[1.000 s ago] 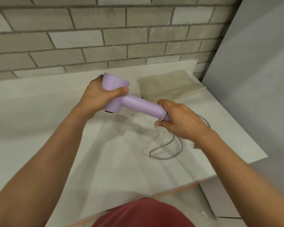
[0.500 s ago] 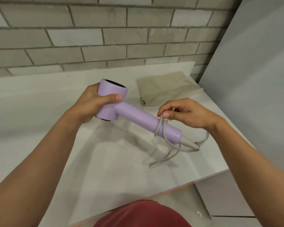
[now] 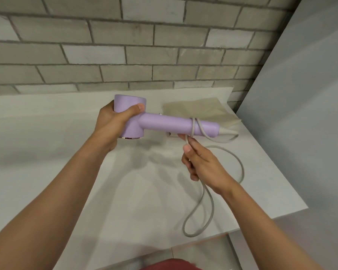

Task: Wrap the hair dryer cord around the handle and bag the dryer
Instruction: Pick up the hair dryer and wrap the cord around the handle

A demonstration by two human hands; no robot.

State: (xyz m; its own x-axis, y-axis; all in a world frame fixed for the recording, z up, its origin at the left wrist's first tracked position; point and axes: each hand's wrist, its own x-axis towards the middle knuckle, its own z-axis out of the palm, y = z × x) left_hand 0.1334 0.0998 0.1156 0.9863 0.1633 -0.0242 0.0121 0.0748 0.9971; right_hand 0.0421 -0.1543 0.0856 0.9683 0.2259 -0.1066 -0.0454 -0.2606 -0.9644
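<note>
Your hair dryer (image 3: 164, 123) looks like matt lilac plastic, with a shiny ring (image 3: 130, 137) at its head. Its cord (image 3: 201, 128) is smooth grey rubber; the bag (image 3: 203, 108) creased beige cloth; your surface (image 3: 47, 133) smooth, matt white.

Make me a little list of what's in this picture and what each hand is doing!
left hand: grips the lilac hair dryer by its head
right hand: pinches the grey cord just under the handle
cord: wound round the handle near its end; the rest hangs in loops
bag: beige, flat on the white table, behind the dryer
</note>
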